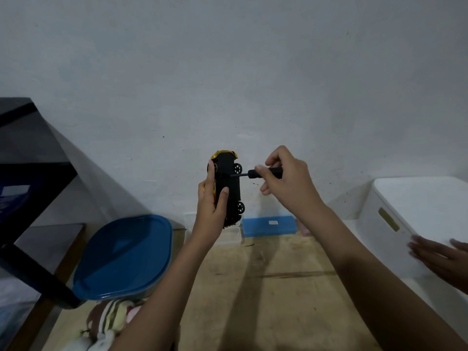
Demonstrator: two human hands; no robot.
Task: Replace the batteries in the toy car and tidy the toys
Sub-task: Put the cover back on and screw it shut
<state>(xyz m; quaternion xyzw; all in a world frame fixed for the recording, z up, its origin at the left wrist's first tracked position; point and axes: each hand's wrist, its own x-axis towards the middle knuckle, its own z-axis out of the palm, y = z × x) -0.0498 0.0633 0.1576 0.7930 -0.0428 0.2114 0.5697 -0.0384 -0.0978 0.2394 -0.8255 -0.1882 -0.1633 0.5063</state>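
**A:** Left hand (211,206) wraps round the toy car (229,178), held up before the wall with its underside turned to the tool. I'd say that's to expose the battery hatch.

**B:** Right hand (286,181) pinches the one screwdriver (249,174), tip on the chassis. Probably in a screw, but too small to tell. One car, two wheels plainly showing.

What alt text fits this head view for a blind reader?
A left hand holds a toy car underside out, while the right hand sets a screwdriver against it. Below are a blue-lidded tub, a blue case and a white bin.
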